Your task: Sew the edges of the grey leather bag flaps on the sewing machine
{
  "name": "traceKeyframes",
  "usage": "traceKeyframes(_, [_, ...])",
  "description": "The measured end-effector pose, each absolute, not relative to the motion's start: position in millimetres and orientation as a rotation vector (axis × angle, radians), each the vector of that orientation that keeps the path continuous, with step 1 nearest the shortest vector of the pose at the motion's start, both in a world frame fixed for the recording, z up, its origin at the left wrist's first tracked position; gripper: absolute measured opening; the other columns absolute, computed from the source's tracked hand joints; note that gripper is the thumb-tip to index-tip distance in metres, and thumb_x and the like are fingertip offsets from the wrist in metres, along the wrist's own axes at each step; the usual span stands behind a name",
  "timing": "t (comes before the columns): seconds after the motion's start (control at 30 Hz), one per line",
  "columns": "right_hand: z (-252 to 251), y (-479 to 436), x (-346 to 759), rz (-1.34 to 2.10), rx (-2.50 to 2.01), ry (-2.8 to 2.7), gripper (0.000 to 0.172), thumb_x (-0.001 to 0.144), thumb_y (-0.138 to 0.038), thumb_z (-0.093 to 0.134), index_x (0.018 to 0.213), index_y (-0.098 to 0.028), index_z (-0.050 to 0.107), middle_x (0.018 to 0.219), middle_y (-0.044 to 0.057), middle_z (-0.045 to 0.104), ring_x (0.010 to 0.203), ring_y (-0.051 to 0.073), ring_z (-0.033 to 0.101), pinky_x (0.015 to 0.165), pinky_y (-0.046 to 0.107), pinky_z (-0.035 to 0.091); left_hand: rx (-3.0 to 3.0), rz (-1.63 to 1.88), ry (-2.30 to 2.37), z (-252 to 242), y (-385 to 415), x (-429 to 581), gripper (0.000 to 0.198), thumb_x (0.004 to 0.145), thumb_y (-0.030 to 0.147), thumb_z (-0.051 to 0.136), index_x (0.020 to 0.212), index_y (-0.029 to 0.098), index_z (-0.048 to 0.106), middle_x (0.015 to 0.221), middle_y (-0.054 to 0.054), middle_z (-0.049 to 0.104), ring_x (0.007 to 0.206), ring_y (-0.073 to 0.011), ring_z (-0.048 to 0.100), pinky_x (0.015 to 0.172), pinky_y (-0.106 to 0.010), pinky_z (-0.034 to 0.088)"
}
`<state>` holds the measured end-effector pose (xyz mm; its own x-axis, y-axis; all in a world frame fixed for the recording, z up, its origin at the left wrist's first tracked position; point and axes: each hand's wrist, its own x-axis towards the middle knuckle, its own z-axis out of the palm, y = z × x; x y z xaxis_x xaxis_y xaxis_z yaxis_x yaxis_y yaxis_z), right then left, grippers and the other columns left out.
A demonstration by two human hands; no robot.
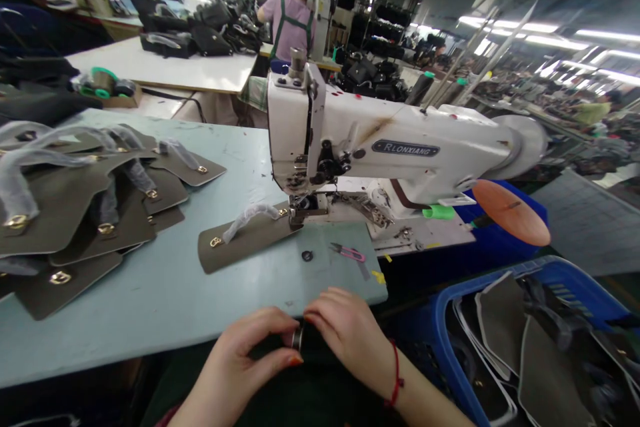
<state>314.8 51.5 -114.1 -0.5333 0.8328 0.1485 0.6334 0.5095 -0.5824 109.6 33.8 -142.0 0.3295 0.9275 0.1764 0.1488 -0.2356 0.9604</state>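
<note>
Between the thumb and forefinger of my left hand (255,347) is a small metal bobbin (297,338). Close beside it, my right hand (345,327) has its fingertips pinched together; whatever they hold is too fine to make out. Both hands are just off the table's front edge. Beyond them on the table lie a small dark round part (307,255) and pink-handled thread snips (349,252). An olive-brown bag panel (250,240) with a plastic-wrapped handle (250,217) rests with its right end at the presser foot (296,217) of the white sewing machine (380,133).
Several similar panels (75,213) are heaped on the left of the pale blue table (175,307). A blue basket (440,327) of panels stands at the right. Behind the machine, a person (293,20) sits with their back to me near a white table (200,73) with dark bags.
</note>
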Motion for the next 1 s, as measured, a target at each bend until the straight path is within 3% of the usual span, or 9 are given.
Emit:
traceKeyframes(0.23, [-99,45,306,0.416,-1.153,-2.496,0.015,0.095,-0.017,0.052,0.085,-0.016,0.063,0.075,0.002,0.064,0.072,0.017,0.056,0.066,0.028,0.036,2.000,1.111,1.102,-149,39,110,0.018,0.078,0.026,0.077,0.090,0.024,0.065,0.079,0.001,0.070,0.070,-0.0128,0.068,0.066,-0.015,0.052])
traceKeyframes(0.4, [-107,31,304,0.942,-1.220,-2.107,0.016,0.096,-0.015,0.049,0.098,-0.017,0.065,0.074,0.000,0.064,0.067,0.012,0.058,0.065,0.022,0.040,1.794,1.234,1.162,-156,41,112,0.018,0.074,0.027,0.079,0.083,0.024,0.064,0.075,0.002,0.069,0.068,-0.0132,0.067,0.065,-0.017,0.052])
traceKeyframes(0.53, [-122,29,304,1.402,-1.157,-1.727,0.025,0.101,-0.028,0.046,0.119,-0.015,0.056,0.058,-0.007,0.052,0.053,0.008,0.048,0.060,0.018,0.040,1.400,1.286,1.070,-161,40,120,0.015,0.074,0.030,0.079,0.082,0.023,0.069,0.074,-0.001,0.070,0.071,-0.0158,0.067,0.067,-0.021,0.053])
traceKeyframes(0.67, [-134,31,304,1.538,-1.127,-1.560,0.038,0.099,-0.039,0.051,0.129,-0.015,0.055,0.055,-0.007,0.051,0.049,0.006,0.044,0.059,0.019,0.039,0.985,1.218,0.973,-168,38,129,0.021,0.069,0.034,0.083,0.076,0.020,0.069,0.075,-0.002,0.069,0.071,-0.0165,0.066,0.065,-0.022,0.053])
traceKeyframes(0.83, [-130,36,303,1.696,-1.151,-1.436,0.042,0.097,-0.044,0.054,0.130,-0.017,0.059,0.052,-0.006,0.048,0.043,0.005,0.038,0.049,0.016,0.032,0.789,1.192,0.931,-178,41,134,0.024,0.066,0.034,0.085,0.076,0.019,0.068,0.076,-0.001,0.067,0.070,-0.0140,0.062,0.064,-0.020,0.051])
traceKeyframes(1.0, [-128,38,300,1.822,-1.113,-1.380,0.050,0.098,-0.045,0.053,0.141,-0.018,0.050,0.050,-0.007,0.048,0.041,0.004,0.037,0.046,0.015,0.030,0.748,1.211,0.883,-185,47,138,0.023,0.067,0.032,0.084,0.077,0.020,0.068,0.077,0.000,0.065,0.071,-0.0131,0.060,0.065,-0.020,0.050])
